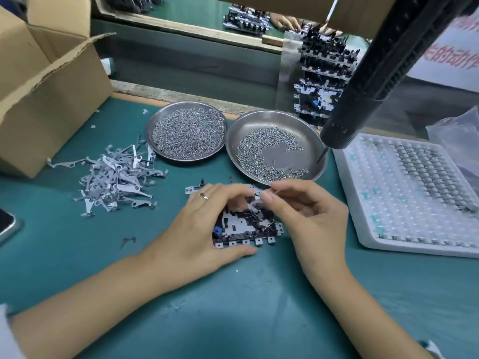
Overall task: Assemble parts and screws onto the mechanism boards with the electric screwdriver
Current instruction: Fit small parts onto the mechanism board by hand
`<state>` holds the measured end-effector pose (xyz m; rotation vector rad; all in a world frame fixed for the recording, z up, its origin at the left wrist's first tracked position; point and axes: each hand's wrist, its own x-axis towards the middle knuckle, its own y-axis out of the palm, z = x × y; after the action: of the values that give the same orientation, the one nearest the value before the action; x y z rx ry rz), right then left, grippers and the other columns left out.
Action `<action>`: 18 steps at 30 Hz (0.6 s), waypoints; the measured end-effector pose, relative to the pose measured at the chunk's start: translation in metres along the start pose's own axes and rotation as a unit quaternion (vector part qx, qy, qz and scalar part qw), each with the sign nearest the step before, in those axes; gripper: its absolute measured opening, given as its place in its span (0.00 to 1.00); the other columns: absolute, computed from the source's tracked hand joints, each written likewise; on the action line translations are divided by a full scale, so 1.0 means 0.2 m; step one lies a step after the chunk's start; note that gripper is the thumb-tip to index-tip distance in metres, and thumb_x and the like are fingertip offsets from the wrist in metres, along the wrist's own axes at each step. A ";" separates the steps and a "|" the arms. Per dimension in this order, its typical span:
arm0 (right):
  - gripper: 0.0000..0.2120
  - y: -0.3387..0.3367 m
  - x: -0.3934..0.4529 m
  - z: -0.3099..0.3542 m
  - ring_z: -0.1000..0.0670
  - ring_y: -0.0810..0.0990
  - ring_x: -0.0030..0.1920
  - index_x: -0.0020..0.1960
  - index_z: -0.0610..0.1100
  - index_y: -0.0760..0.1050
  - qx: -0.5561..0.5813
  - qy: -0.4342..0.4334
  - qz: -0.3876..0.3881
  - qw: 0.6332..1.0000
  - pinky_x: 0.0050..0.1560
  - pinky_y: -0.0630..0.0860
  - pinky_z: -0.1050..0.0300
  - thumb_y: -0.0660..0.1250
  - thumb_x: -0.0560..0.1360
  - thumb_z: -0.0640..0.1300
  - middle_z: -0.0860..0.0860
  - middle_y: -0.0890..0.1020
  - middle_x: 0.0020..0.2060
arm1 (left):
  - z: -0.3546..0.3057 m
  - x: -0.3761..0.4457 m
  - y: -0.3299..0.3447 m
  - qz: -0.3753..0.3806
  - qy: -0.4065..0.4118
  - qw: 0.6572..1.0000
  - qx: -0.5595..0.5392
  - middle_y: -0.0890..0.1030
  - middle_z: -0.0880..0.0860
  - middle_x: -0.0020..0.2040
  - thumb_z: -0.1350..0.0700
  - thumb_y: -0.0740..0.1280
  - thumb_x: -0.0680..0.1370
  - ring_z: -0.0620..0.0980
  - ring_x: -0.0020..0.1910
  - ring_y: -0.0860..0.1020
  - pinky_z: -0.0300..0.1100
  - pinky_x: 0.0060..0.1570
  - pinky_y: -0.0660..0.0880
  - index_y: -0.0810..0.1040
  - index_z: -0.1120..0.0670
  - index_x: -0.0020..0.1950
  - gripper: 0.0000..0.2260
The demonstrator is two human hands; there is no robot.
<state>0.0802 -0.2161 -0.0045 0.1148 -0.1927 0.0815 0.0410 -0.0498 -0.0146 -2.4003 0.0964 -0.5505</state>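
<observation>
Mechanism board (243,226): lies flat on the green mat (233,307), at centre, between your hands.
Left hand (204,229): your fingers curl over the board's left part, thumb along its near edge; a ring shows on one finger.
Right hand (300,216): your thumb and forefinger pinch a small pale part (275,192) just above the board's far right corner.
Electric screwdriver (383,73): hangs at 2 o'clock, bit over the right dish (274,146); neither hand touches it.
Screws: fill the left dish (186,133) at 12 o'clock and part of the right dish.
Metal levers (116,177): loose heap at 10 o'clock.
White tray (414,190): at 3 o'clock.
Cardboard box (44,86): at 10 o'clock, beyond the levers.
</observation>
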 end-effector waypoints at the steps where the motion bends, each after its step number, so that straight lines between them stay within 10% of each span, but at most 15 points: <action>1: 0.07 0.00 -0.01 0.00 0.54 0.83 0.36 0.39 0.45 0.82 -0.013 -0.003 0.013 1.000 0.40 0.77 0.65 0.75 0.65 0.36 0.50 0.84 0.34 | -0.01 0.00 0.01 -0.009 -0.009 1.000 -0.016 0.75 0.39 0.52 0.43 0.74 0.66 0.37 0.53 0.73 0.31 0.58 0.67 0.67 0.41 0.64 0.29; 7: 0.06 0.01 -0.02 -0.01 0.57 0.82 0.36 0.39 0.43 0.82 -0.041 0.004 0.030 0.999 0.39 0.75 0.68 0.75 0.67 0.34 0.52 0.84 0.34 | -0.02 0.01 -0.02 -0.100 -0.018 0.994 -0.031 0.82 0.42 0.42 0.48 0.71 0.72 0.41 0.46 0.78 0.49 0.53 0.70 0.82 0.48 0.46 0.07; 18: 0.05 -0.03 -0.01 -0.03 0.52 0.82 0.43 0.39 0.50 0.83 -0.152 -0.019 0.093 0.984 0.47 0.75 0.62 0.76 0.67 0.41 0.54 0.84 0.37 | -0.07 0.01 -0.06 -0.091 -0.107 0.987 -0.083 0.80 0.31 0.36 0.46 0.75 0.66 0.32 0.43 0.75 0.44 0.51 0.69 0.81 0.40 0.41 0.07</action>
<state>0.0791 -0.2210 -0.0119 -0.2073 -0.2521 0.2349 0.0355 -0.0482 0.0035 -2.6316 -0.1780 -0.3751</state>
